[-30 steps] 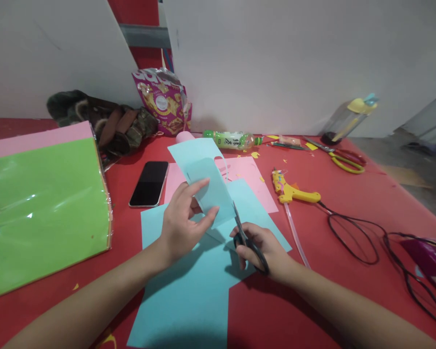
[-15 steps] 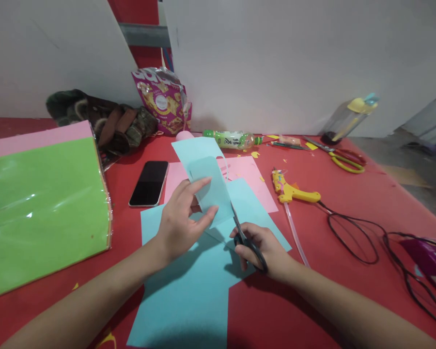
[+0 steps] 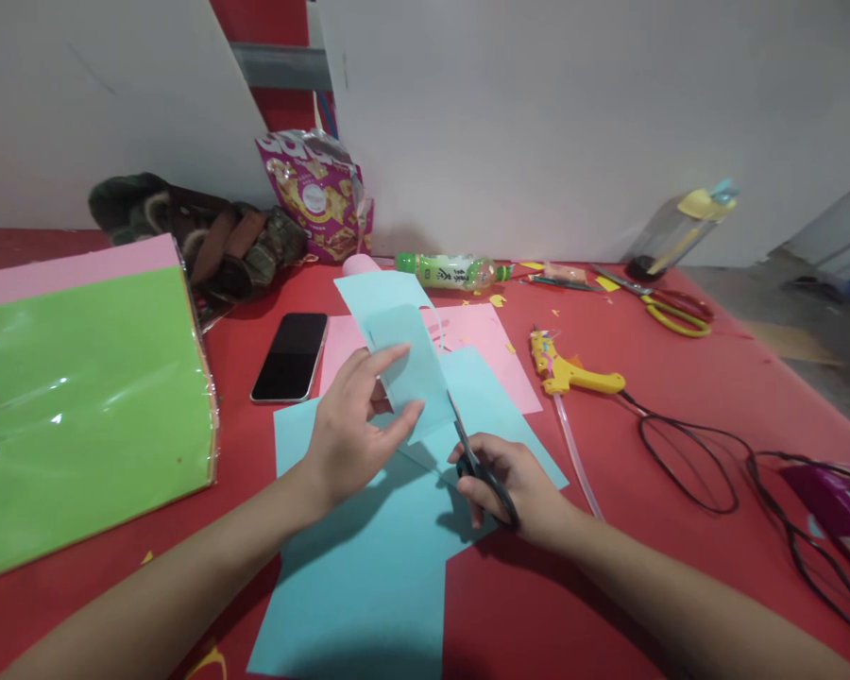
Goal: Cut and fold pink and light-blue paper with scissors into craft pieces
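My left hand (image 3: pixel 360 430) is closed on a light blue paper piece (image 3: pixel 415 364), holding it tilted above the table with thumb and fingers. In my right hand (image 3: pixel 506 482) is a pair of black-handled scissors (image 3: pixel 467 453), its blades at the right edge of that piece. A thin curled strip hangs from the paper's upper right side. Under both hands lie light blue sheets (image 3: pixel 368 586), with a pink sheet (image 3: pixel 492 331) partly beneath them.
Left are a black phone (image 3: pixel 290 357) and a plastic-wrapped green paper pack (image 3: pixel 92 406). Behind stand a snack bag (image 3: pixel 318 203) and a lying bottle (image 3: pixel 453 272). To the right are a yellow glue gun (image 3: pixel 573 376) with a looped cord, other scissors (image 3: pixel 672 312) and a clear bottle (image 3: pixel 684 231).
Very little differs. The scissor blades look slightly shifted along the paper's right edge, and both hands keep nearly the same place.
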Available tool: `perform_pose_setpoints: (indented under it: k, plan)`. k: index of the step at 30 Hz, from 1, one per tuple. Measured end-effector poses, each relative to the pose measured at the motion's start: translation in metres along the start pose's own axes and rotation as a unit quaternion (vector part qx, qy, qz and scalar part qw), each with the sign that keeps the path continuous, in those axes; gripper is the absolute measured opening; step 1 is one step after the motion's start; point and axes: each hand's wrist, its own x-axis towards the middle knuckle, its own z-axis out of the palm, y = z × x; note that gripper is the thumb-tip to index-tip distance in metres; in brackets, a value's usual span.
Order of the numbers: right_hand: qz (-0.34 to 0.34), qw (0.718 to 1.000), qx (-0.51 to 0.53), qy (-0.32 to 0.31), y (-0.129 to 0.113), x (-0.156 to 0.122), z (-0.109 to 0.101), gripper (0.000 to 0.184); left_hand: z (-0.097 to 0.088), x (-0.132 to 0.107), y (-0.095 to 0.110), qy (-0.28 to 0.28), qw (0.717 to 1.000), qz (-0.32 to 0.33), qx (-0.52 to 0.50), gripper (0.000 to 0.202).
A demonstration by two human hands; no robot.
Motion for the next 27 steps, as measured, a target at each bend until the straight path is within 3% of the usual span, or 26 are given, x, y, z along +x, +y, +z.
perform_pose_setpoints:
  k: [18,23,27]
  plan:
    - [0.019,1.0,0.011,0.012,0.0023,-0.0002,0.0005,0.044,-0.0006,0.0009,0.0,-0.013,1.0,0.003,0.021,0.037]
    - [0.031,0.998,0.047,-0.006,-0.0003,0.0008,0.0012,0.049,0.0,0.0013,-0.0005,-0.015,1.0,-0.007,0.015,0.036]
    - [0.001,0.998,0.052,-0.03,-0.0006,0.001,-0.0015,0.052,0.0007,0.0008,-0.0023,-0.024,1.0,-0.003,0.006,0.038]
